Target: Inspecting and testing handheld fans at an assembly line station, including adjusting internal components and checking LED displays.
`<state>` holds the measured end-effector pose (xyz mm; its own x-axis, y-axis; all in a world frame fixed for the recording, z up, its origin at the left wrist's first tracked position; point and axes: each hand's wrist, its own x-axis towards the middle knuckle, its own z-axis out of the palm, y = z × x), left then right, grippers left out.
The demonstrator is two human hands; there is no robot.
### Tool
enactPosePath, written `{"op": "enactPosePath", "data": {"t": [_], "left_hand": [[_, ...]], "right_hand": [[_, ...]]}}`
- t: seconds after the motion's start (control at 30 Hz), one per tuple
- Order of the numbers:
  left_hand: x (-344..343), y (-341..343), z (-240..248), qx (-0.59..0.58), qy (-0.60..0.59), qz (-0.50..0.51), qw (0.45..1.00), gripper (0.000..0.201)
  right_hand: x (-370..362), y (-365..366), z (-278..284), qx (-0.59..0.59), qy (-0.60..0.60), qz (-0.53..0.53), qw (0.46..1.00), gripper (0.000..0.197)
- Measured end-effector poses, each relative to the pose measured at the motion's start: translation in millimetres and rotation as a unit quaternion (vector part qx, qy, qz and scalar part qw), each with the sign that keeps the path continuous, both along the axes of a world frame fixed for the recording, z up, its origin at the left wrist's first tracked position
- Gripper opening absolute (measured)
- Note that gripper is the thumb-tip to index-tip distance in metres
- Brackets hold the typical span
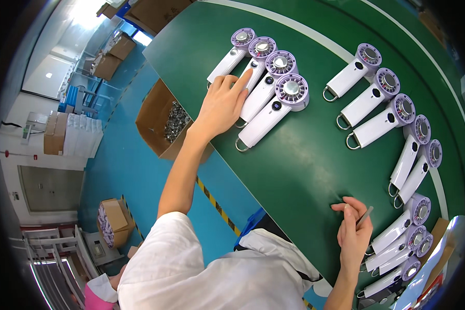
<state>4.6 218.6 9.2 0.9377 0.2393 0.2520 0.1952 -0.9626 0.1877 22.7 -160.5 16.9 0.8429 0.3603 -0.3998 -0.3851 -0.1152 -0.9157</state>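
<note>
My left hand (221,106) lies over the second handheld fan (262,47) in a slanted row of white fans with lilac heads. Its index finger stretches along that fan's white handle, and the thumb and other fingers lie around it, hiding the lower part. Closest to me in this row, one handheld fan (266,121) shows a small dark round display and a metal loop at its end. Above the table's near right part, my right hand (354,227) is closed on a slim grey pen-like tool (365,215); the tool's lower part is hidden by the fingers.
Several more fans (369,106) form a curved line along the right of the green table (294,175). Beyond the left table edge, a cardboard box (152,116) holds small shiny metal parts. Another box (120,219) stands on the blue floor. Part of a person in pink (98,297) shows lower left.
</note>
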Motion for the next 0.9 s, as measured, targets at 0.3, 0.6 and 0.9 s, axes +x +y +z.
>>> {"op": "enactPosePath", "data": {"t": [0.3, 0.6, 0.9], "left_hand": [[-8.9, -20.2, 2.3, 0.001, -0.054, -0.019, 0.998, 0.040], [-9.9, -31.6, 7.4, 0.075, -0.050, -0.047, 0.995, 0.035], [-10.8, -31.6, -0.3, 0.089, -0.115, -0.051, 0.988, 0.041]], "right_hand": [[1.1, -1.4, 1.7, 0.002, -0.011, -0.001, 1.000, 0.021], [-1.9, -1.2, 1.5, -0.008, -0.003, 0.000, 1.000, 0.022], [-8.5, 1.5, 11.9, 0.009, -0.026, 0.013, 1.000, 0.022]]}}
